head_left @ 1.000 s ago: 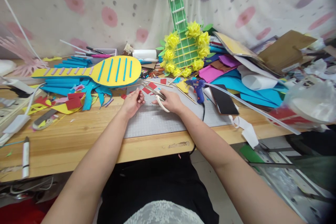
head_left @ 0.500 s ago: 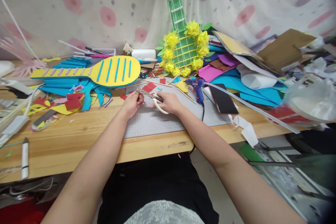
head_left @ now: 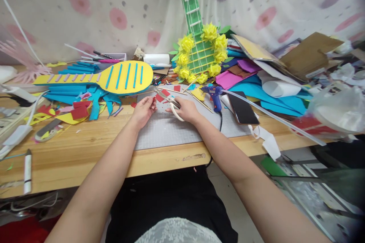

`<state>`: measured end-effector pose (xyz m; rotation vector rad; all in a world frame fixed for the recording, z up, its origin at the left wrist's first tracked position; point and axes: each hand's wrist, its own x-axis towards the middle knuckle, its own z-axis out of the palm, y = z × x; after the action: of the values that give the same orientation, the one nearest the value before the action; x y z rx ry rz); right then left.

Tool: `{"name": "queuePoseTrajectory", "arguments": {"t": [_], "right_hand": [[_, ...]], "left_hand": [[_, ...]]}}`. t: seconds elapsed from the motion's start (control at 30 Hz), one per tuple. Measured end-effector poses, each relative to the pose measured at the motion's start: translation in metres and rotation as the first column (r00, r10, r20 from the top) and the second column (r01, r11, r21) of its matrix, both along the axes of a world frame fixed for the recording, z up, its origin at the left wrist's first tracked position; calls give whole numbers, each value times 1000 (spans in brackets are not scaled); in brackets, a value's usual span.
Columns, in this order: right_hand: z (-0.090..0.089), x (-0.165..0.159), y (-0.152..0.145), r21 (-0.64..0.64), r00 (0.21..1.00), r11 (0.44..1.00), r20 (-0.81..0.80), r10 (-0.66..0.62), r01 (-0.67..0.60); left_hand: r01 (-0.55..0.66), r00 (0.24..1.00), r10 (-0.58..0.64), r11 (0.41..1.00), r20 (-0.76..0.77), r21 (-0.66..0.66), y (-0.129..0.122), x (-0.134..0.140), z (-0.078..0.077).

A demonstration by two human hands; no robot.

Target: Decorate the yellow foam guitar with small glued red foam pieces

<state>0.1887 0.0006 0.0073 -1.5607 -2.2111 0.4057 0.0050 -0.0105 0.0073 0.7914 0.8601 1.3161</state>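
Note:
My right hand (head_left: 186,110) is closed around the white handle of a pair of scissors (head_left: 176,112), whose metal blades point up and left, towards my other hand. In a pinch, my left hand (head_left: 144,111) holds a small piece of red paper (head_left: 154,99), mostly covered by the fingers. Both hands are over a grey cutting mat (head_left: 171,136). Just beyond the blades, scraps of red paper (head_left: 165,93) lie on the mat. To the right of my right hand is a blue glue gun (head_left: 215,98).
A yellow paper lute-like shape (head_left: 125,78) lies at the back left. Behind the mat stands a green instrument shape (head_left: 196,49) ringed with yellow flowers. A black phone (head_left: 242,108) and a long clear glue stick (head_left: 273,115) lie to the right, near piled coloured paper.
The scissors have drawn slightly right, away from my left hand, and their blades have swung a little upward. A bit of red paper now shows at my left fingertips.

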Motion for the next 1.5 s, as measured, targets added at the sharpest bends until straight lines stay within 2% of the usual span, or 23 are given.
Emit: {"name": "queuePoseTrajectory", "arguments": {"t": [0.47, 0.97, 1.33, 1.5], "right_hand": [[1, 0, -4, 36, 995, 996, 58, 84, -86], [2, -1, -5, 25, 996, 997, 53, 70, -71], [-2, 2, -1, 74, 999, 997, 44, 14, -17], [0, 3, -1, 38, 1000, 999, 11, 18, -19]], "left_hand": [[36, 999, -37, 999, 9, 21, 1, -1, -3], [29, 999, -30, 999, 13, 19, 1, -1, -2], [21, 1000, -22, 999, 19, 24, 2, -1, -4], [42, 999, -43, 999, 23, 24, 1, -1, -3]]}}
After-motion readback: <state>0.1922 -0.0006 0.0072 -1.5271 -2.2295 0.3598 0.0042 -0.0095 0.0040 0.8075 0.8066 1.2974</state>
